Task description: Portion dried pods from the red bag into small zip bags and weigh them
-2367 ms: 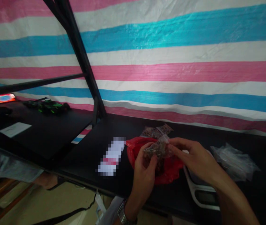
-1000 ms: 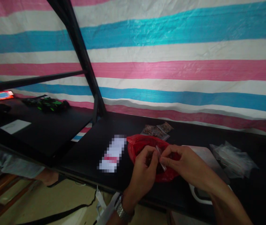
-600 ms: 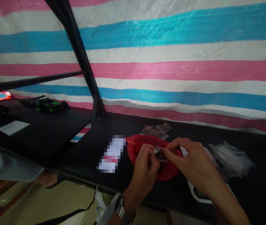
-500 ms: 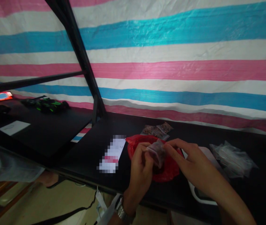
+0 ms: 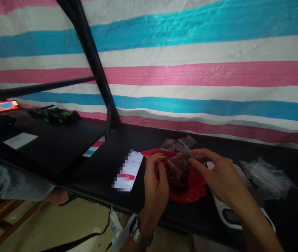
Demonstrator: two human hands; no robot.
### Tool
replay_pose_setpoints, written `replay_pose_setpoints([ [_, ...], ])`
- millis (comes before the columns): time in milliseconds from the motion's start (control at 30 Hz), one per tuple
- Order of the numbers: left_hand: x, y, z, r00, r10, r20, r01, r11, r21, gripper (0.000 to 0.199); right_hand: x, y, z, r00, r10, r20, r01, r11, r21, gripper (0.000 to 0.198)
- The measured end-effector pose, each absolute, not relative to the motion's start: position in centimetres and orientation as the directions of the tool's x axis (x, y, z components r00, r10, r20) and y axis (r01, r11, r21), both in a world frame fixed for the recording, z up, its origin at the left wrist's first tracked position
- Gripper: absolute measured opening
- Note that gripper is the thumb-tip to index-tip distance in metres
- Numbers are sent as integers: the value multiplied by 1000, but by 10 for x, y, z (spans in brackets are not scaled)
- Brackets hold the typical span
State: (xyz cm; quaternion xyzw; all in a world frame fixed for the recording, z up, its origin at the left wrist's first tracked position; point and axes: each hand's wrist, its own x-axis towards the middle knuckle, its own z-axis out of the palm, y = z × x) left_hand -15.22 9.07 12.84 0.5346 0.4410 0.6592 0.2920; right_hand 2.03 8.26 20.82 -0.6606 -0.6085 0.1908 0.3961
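Striped sheeting (image 5: 191,75) backs a black table (image 5: 91,178), where a white scale (image 5: 229,214) sits right of an open red bag (image 5: 196,185). At the bag's left side our left hand (image 5: 156,185) curls, its grip unclear to us, while our right hand (image 5: 218,171) pinches a small clear packet (image 5: 182,161) over the bag's dark contents (image 5: 177,182).

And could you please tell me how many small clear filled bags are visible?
4: a held bag above the red bag, and three bags lying beyond it; others may be hidden.
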Motion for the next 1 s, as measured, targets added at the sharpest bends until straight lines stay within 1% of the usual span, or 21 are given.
replay_pose_setpoints([
  [67,-155,90,128,-202,853,482,160,-457,875,21,16,83,207,156,957,246,700,68,-711,20],
  [133,-156,89,129,-133,867,480,200,-451,870,25,11,82,207,138,945,298,740,102,-665,18],
  [200,-156,89,130,-66,889,453,195,-434,880,27,6,80,208,124,930,346,765,132,-631,19],
  [300,-154,90,130,-25,913,408,135,-401,906,22,1,78,210,106,924,367,763,161,-626,19],
  [433,-151,91,133,-56,932,358,35,-357,933,16,0,76,210,109,920,377,726,186,-662,15],
  [533,-149,91,135,-79,938,337,-22,-339,940,19,0,76,210,144,912,384,692,184,-698,13],
  [600,-148,92,135,-80,933,351,1,-353,936,18,0,77,208,176,905,387,667,180,-723,14],
  [667,-148,92,136,-80,918,389,66,-384,921,13,0,78,206,177,911,372,639,181,-748,15],
  [767,-149,94,137,-112,905,410,92,-401,911,12,3,79,202,143,931,336,603,187,-775,21],
  [833,-150,94,137,-149,909,390,58,-386,921,13,7,79,200,139,937,321,596,180,-782,33],
  [867,-150,95,137,-167,910,380,42,-378,925,14,9,80,198,134,940,313,613,169,-772,37],
  [900,-150,95,136,-183,911,369,28,-371,928,14,10,80,197,124,945,301,647,153,-747,37],
  [1000,-150,96,134,-207,915,345,3,-352,936,15,13,80,193,74,966,249,786,97,-611,20],
])
